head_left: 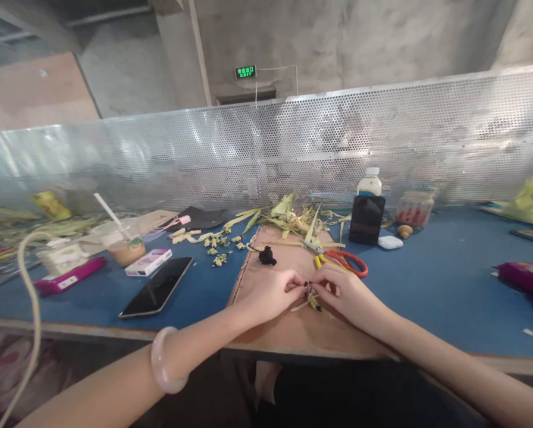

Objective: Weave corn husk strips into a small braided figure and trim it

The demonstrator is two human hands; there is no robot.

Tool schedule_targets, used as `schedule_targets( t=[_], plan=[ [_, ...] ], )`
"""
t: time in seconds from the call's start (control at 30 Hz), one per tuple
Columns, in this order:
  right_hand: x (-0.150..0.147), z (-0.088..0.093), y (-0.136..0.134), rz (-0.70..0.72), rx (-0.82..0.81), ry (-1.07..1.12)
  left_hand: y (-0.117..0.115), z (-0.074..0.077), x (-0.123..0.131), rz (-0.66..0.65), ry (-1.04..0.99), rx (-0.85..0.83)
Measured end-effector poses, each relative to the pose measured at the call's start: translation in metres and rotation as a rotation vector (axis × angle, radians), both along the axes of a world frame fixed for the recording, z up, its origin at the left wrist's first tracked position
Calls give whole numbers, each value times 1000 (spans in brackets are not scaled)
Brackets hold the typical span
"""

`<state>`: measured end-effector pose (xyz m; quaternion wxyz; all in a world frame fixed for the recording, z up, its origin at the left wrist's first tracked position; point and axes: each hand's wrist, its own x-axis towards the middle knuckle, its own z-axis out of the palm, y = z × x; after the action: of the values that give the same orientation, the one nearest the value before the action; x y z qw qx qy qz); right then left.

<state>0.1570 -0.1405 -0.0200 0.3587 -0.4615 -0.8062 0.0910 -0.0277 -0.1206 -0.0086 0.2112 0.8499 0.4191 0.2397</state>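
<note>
My left hand (273,292) and my right hand (343,291) meet over a brown board (288,324) at the table's front edge. Both pinch a small green-and-yellow woven leaf piece (312,299) between their fingertips; thin pale strips stick out of it onto the board. A pale bangle (165,361) sits on my left wrist. Just beyond my hands lie orange-and-yellow scissors (344,260) and a small black object (267,256).
On the blue table (445,285): a heap of green leaf strips (293,220), a dark phone (157,286), a propped phone (366,219), a bottle (369,182), a drink cup with straw (122,244), a small white box (149,262). A perforated metal screen (293,148) backs the table.
</note>
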Motion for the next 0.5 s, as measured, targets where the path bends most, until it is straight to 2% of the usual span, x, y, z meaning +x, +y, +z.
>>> schedule_targets(
  t=[0.1,0.3,0.5],
  plan=[
    [0,-1,-3,28,53,-21,0,2,0,-38,-73,-46],
    [1,-4,-2,-41,-126,37,-1,2,0,-31,-98,-63],
    [0,-5,1,-46,-158,73,0,-1,-1,-34,-115,-77]
  ],
)
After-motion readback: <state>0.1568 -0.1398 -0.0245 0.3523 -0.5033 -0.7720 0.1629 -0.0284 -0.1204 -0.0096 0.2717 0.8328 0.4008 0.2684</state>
